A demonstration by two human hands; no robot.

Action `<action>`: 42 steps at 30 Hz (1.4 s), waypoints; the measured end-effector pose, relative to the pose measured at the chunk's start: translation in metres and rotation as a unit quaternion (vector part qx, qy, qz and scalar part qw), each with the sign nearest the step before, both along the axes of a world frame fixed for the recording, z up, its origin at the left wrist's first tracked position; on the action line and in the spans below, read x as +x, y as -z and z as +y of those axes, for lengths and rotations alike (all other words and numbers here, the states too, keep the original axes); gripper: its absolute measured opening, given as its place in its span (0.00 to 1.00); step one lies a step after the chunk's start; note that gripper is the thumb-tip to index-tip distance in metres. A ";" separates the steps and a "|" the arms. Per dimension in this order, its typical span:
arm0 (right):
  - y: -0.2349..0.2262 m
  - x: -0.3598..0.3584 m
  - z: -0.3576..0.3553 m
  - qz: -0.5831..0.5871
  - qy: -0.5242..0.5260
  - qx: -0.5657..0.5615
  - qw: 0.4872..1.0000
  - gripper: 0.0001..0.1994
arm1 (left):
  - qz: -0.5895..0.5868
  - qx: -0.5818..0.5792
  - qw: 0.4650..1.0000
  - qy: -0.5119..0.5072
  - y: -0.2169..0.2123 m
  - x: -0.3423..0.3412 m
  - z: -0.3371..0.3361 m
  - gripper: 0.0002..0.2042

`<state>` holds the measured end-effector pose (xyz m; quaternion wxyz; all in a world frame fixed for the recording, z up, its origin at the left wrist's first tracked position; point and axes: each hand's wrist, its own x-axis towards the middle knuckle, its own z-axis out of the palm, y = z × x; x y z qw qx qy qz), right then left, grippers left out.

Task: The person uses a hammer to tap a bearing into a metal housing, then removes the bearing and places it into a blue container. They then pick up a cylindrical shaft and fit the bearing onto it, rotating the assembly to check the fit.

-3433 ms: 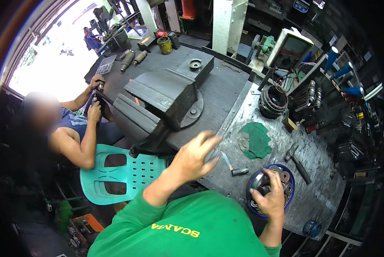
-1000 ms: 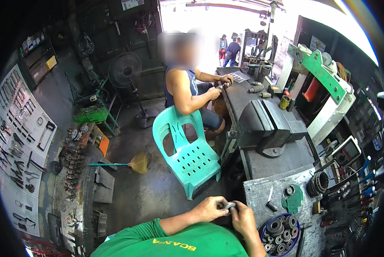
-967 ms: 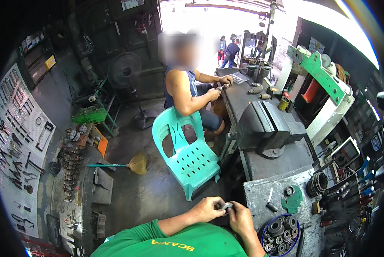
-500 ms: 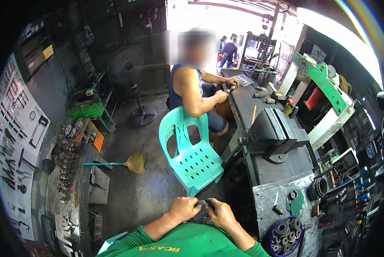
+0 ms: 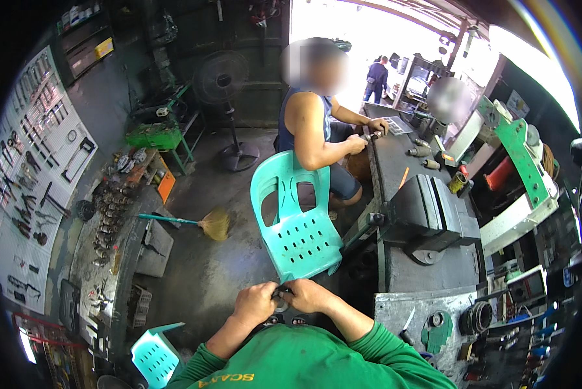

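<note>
My left hand (image 5: 254,303) and my right hand (image 5: 309,296) meet in front of my body, fingers pinched together. Between them they hold a small dark metal part (image 5: 281,293), partly hidden by the fingers. It looked like a ring a moment ago, but its exact kind is too small to tell. Just beyond my hands stands a turquoise plastic chair (image 5: 302,243) with slots in its seat. To the right, a metal-topped bench (image 5: 389,311) carries a green glove (image 5: 439,338) with a small metal ring (image 5: 437,318) on it.
A large bench vise (image 5: 421,214) sits on the dark workbench. Behind the chair a seated person (image 5: 309,126) works at that bench with a small part in hand. On the left are a broom (image 5: 213,225), a parts-covered bench (image 5: 119,259), a standing fan (image 5: 229,117) and a second turquoise chair (image 5: 156,356).
My view has swung left and tilted, so the scene sits further right and the second chair shows more. My hands stay together on the part, which has turned and is more covered by fingers.
</note>
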<state>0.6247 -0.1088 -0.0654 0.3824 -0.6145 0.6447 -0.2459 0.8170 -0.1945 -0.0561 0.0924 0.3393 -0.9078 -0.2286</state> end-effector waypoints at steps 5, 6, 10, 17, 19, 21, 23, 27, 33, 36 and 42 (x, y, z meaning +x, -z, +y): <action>-0.001 -0.003 -0.003 -0.197 -0.060 -0.005 0.979 0.44 | 0.197 0.255 0.918 -0.231 0.017 0.020 0.023 0.14; -0.001 0.004 -0.002 -0.200 -0.095 -0.021 0.975 0.46 | 0.168 0.251 0.917 -0.260 0.018 0.030 0.028 0.14; -0.004 0.047 -0.001 -0.194 -0.148 -0.039 0.969 0.38 | 0.170 0.322 0.863 -0.349 0.021 0.064 0.063 0.14; -0.018 0.107 0.017 -0.214 -0.223 0.026 0.951 0.29 | 0.203 0.158 0.891 -0.375 0.010 0.134 0.119 0.14; -0.014 0.127 0.022 -0.244 -0.218 0.119 0.937 0.27 | 0.148 0.035 0.907 -0.392 0.010 0.159 0.136 0.21; -0.002 0.153 0.026 -0.271 -0.204 0.204 0.918 0.24 | 0.171 -0.088 0.908 -0.372 0.010 0.183 0.156 0.25; 0.012 0.184 0.040 -0.341 -0.149 0.295 0.880 0.22 | 0.145 -0.207 0.914 -0.319 0.007 0.217 0.177 0.28; 0.034 0.252 0.072 -0.468 -0.137 0.439 0.755 0.20 | 0.138 -0.225 0.907 -0.329 0.000 0.292 0.223 0.31; 0.025 0.342 0.095 -0.530 -0.182 0.339 0.756 0.22 | 0.350 0.093 0.815 -0.452 0.009 0.366 0.277 0.27; 0.009 0.368 0.090 -0.564 -0.212 0.220 0.767 0.31 | 0.494 0.461 0.565 -0.474 0.018 0.389 0.285 0.21; -0.008 0.387 0.057 -0.432 -0.248 0.114 0.860 0.34 | 0.695 0.486 0.419 -0.324 0.023 0.397 0.248 0.16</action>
